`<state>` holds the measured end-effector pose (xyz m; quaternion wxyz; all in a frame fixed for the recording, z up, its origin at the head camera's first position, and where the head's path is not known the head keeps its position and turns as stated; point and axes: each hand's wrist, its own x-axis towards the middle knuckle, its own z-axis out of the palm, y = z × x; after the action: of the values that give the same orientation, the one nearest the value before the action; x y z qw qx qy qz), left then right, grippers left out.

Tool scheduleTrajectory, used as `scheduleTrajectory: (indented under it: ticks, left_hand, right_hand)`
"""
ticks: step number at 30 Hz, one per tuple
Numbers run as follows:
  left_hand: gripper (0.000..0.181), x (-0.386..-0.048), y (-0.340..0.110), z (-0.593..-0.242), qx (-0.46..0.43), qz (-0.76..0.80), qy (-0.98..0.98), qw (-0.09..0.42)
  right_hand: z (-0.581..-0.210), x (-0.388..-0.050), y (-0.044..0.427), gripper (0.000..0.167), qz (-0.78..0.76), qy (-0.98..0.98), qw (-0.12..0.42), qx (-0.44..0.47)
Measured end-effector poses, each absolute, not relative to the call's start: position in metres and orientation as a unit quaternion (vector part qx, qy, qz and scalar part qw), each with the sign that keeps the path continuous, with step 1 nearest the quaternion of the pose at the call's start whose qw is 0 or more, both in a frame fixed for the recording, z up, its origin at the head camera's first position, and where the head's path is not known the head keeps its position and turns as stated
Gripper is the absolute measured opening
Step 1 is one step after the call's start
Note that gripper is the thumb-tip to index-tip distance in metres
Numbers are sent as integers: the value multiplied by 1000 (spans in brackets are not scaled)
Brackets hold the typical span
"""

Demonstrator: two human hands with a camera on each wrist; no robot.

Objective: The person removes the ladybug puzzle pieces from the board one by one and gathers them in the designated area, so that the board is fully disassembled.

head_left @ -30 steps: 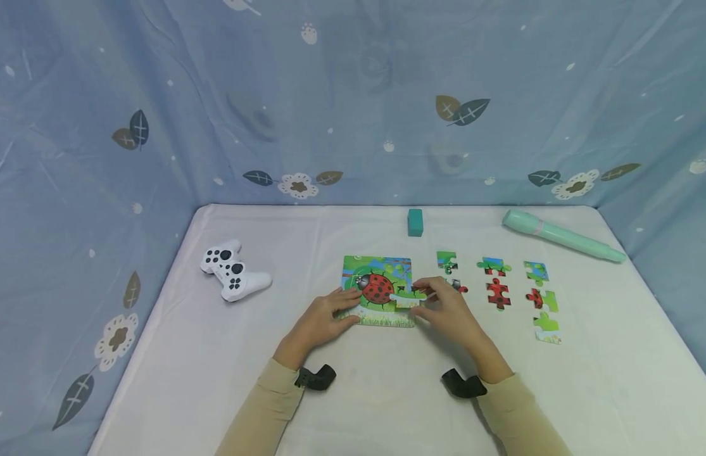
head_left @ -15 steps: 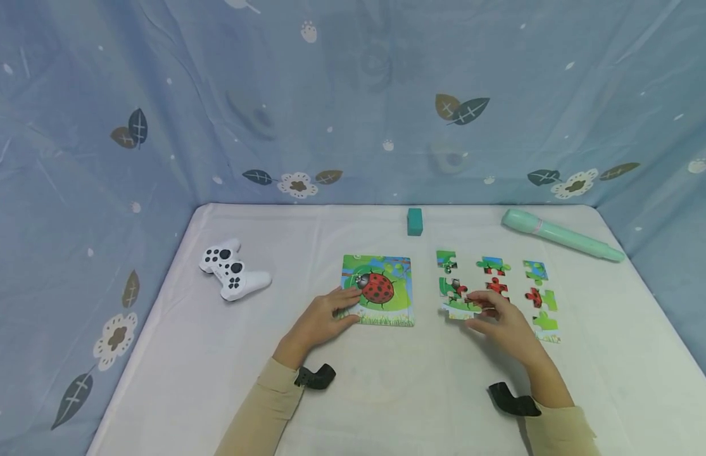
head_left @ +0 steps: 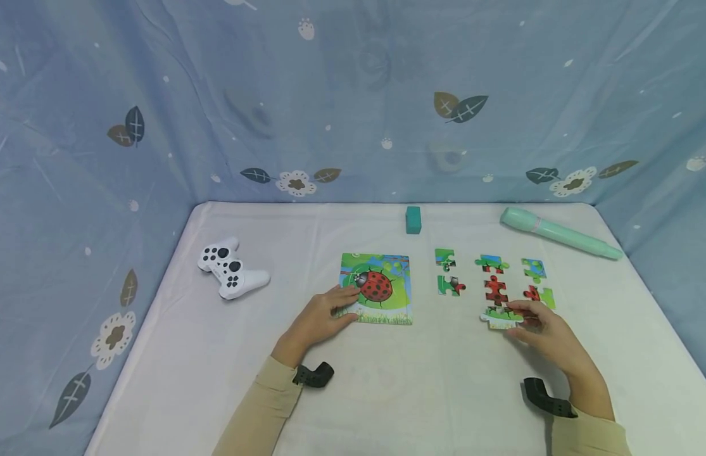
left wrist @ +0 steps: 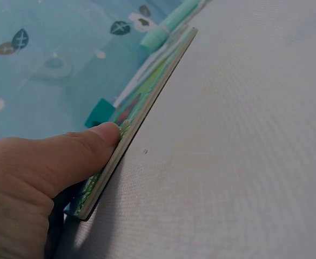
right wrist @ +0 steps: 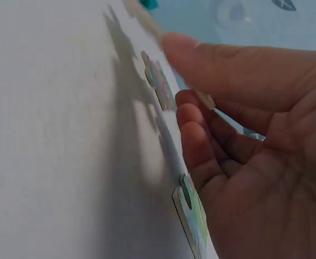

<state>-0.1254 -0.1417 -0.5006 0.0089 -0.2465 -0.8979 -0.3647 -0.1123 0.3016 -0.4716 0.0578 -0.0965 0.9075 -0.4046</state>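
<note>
My left hand (head_left: 324,315) lies at the lower left of a square ladybug picture board (head_left: 381,310), its fingers and thumb resting on the surface. In the left wrist view, the thumb presses the board's edge (left wrist: 149,102). My right hand (head_left: 549,330) pinches a green-and-white jigsaw piece (head_left: 501,318) by its right side, just below a red piece (head_left: 496,291). Whether the held piece touches the table is unclear. Loose pieces lie around it: a corner piece (head_left: 445,258), one with the ladybug's head (head_left: 448,285), and a top-edge piece (head_left: 492,263). The right hand partly covers the right column.
A blue-and-green piece (head_left: 534,268) and a red-and-green one (head_left: 546,297) lie at the right. A white game controller (head_left: 233,269) is at the left, a teal block (head_left: 413,220) at the back, and a mint-green stick-like object (head_left: 563,235) at back right.
My right hand has carried the pinched jigsaw piece rightward, from over the board's lower right corner to below the red piece in the middle column. My left hand stays on the board.
</note>
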Motion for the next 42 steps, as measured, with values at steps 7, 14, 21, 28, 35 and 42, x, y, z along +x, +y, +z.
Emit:
scheduleTrajectory:
  ticks: [7,14,21,28,35,42]
  left_hand:
    - [44,-126,-142,-500,-244,-368,-897,11]
    - [43,-127,-142,-499,-252,-364,-896,20]
    - [43,-126,-141,-500,-253,-362,-897,29]
    - [44,-124,-141,-497,-253,-354,-900,26]
    - [45,-125,-142,-497,-253,-354,-900,22]
    - [56,-125,-150,-501,-235,-379,-895,26]
  right_hand:
    - [-473,-113,304,47,-380,917,60,-107]
    - [-474,-114,304,43,-353,926,33,-131]
    - [-468,-114,302,57,-342,933,47,-97]
    - [-467,-120,282,52,-438,885,25,-157]
    - [-464,-135,241,53,-442,875,51,-191]
    - [-462,-147,178,51,-443,860,69,-242]
